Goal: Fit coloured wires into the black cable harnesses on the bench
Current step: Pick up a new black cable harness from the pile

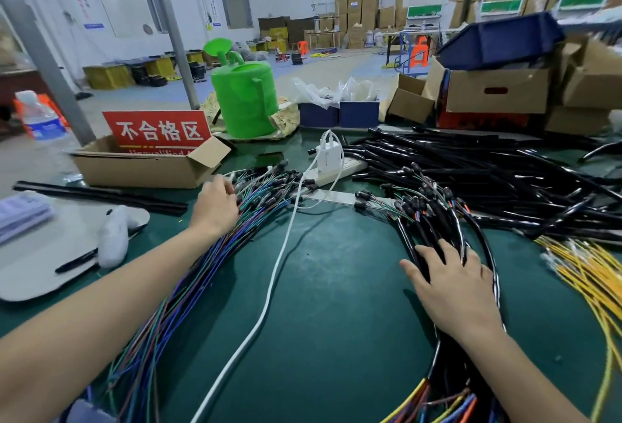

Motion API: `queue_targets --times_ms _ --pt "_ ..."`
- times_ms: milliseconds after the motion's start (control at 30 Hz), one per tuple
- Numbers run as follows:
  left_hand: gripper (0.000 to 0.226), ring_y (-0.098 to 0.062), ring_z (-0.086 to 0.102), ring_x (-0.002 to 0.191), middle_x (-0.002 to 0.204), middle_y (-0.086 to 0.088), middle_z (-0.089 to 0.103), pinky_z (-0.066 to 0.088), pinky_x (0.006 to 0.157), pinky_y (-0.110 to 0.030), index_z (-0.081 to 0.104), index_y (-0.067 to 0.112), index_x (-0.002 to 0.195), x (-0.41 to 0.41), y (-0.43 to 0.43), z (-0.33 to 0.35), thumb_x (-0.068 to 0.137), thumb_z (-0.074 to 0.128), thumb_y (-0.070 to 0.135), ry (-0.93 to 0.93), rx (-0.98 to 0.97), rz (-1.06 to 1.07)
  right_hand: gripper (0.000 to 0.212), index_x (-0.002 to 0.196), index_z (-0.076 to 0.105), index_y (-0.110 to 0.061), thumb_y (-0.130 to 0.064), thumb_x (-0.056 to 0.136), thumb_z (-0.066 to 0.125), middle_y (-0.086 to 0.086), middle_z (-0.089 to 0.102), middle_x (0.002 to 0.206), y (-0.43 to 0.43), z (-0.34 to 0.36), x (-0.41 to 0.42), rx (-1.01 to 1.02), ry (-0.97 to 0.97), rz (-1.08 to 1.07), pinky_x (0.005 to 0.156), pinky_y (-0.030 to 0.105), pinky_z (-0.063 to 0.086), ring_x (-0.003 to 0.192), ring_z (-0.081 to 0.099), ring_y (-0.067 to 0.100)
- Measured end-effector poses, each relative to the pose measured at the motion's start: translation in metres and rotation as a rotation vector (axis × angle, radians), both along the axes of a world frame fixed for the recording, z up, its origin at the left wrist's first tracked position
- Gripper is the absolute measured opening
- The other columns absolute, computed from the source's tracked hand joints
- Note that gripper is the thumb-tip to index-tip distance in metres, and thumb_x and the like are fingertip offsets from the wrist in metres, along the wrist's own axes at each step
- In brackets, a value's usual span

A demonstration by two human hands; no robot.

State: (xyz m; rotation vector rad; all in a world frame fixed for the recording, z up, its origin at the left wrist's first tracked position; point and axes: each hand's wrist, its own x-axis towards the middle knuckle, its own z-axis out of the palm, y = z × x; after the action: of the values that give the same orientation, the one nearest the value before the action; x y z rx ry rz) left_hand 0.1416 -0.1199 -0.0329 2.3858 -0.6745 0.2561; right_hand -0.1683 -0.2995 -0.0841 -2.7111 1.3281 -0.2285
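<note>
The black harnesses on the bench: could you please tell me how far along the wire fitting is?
Done: the harnesses under the flat right hand already show coloured wires at both ends. In hand: the left hand reaches into the loose coloured wires. Left: that bundle, the yellow wires and the black tubing pile behind.

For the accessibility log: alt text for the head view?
A person's left hand reaches into the ends of a bundle of coloured wires on a green bench, while the right hand lies flat, fingers spread, on black cable harnesses. A white cable runs between them; yellow wires lie far right.
</note>
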Motion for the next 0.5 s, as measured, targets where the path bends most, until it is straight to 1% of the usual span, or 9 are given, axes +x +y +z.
queue_targets --times_ms 67,133,200,267,300,367,400,433,500 --pt "0.004 -0.031 0.054 0.085 0.101 -0.014 0.054 0.041 0.074 -0.037 0.042 0.011 0.097 0.003 0.004 0.004 0.096 0.046 0.013 0.082 -0.08 0.075 0.061 0.142 0.033 -0.037 -0.067 0.09 0.02 -0.001 0.025 0.155 -0.001 0.0 0.0 0.0 -0.001 -0.005 0.112 0.045 0.017 0.139 0.019 0.033" --pt "0.01 -0.031 0.061 0.081 0.099 -0.013 0.058 0.046 0.07 -0.037 0.042 0.012 0.099 0.007 0.01 0.008 0.095 0.051 0.015 0.159 -0.133 0.11 0.062 0.142 0.034 -0.037 -0.067 0.09 0.02 -0.001 0.025 0.155 -0.001 -0.001 0.0 0.006 -0.009 -0.007 0.112 0.045 0.017 0.139 0.02 0.034" --pt "0.025 -0.032 0.063 0.094 0.11 -0.013 0.059 0.05 0.082 -0.04 0.046 0.013 0.109 0.011 0.015 0.014 0.09 0.061 0.016 0.263 -0.137 0.11 0.061 0.141 0.035 -0.037 -0.067 0.09 0.021 -0.001 0.026 0.154 0.0 0.0 0.001 0.007 -0.017 -0.007 0.112 0.046 0.017 0.139 0.02 0.034" --pt "0.04 -0.033 0.059 0.107 0.127 -0.016 0.053 0.048 0.094 -0.044 0.049 0.009 0.122 0.015 0.017 0.022 0.086 0.067 0.009 0.375 -0.117 0.07 0.058 0.139 0.039 -0.037 -0.065 0.09 0.025 -0.001 0.029 0.153 0.0 0.001 0.001 0.018 -0.053 -0.006 0.111 0.045 0.017 0.138 0.021 0.034" --pt "0.043 -0.034 0.062 0.104 0.131 -0.018 0.05 0.051 0.091 -0.046 0.047 0.007 0.126 0.016 0.018 0.027 0.087 0.064 0.004 0.444 -0.156 0.022 0.055 0.136 0.043 -0.037 -0.064 0.091 0.028 -0.002 0.032 0.151 0.0 0.002 0.0 0.031 -0.084 -0.004 0.111 0.045 0.018 0.138 0.022 0.034" --pt "0.043 -0.031 0.071 0.075 0.126 -0.023 0.051 0.06 0.065 -0.039 0.041 0.007 0.131 0.009 0.018 0.042 0.091 0.054 -0.004 0.6 -0.305 -0.082 0.048 0.13 0.05 -0.037 -0.06 0.092 0.033 -0.003 0.037 0.149 -0.001 0.004 -0.001 0.067 -0.157 0.002 0.111 0.046 0.018 0.137 0.023 0.034" --pt "0.043 -0.027 0.071 0.064 0.122 -0.024 0.053 0.059 0.055 -0.034 0.039 0.008 0.133 0.003 0.017 0.05 0.093 0.049 -0.005 0.646 -0.378 -0.117 0.045 0.128 0.052 -0.037 -0.059 0.092 0.035 -0.004 0.038 0.148 -0.001 0.004 -0.002 0.08 -0.182 0.002 0.111 0.046 0.018 0.137 0.023 0.034" --pt "0.041 -0.026 0.071 0.061 0.118 -0.023 0.054 0.059 0.052 -0.033 0.039 0.01 0.133 -0.003 0.015 0.06 0.095 0.046 -0.004 0.652 -0.428 -0.134 0.044 0.127 0.053 -0.037 -0.058 0.092 0.036 -0.004 0.039 0.148 0.0 0.005 -0.002 0.088 -0.193 0.002 0.111 0.046 0.017 0.137 0.023 0.034" --pt "0.038 -0.029 0.072 0.067 0.109 -0.02 0.055 0.06 0.057 -0.037 0.041 0.013 0.132 -0.02 0.008 0.078 0.097 0.042 -0.002 0.64 -0.509 -0.187 0.042 0.127 0.053 -0.036 -0.056 0.093 0.037 -0.004 0.039 0.148 0.001 0.005 -0.002 0.097 -0.192 0.0 0.111 0.046 0.016 0.138 0.022 0.034"
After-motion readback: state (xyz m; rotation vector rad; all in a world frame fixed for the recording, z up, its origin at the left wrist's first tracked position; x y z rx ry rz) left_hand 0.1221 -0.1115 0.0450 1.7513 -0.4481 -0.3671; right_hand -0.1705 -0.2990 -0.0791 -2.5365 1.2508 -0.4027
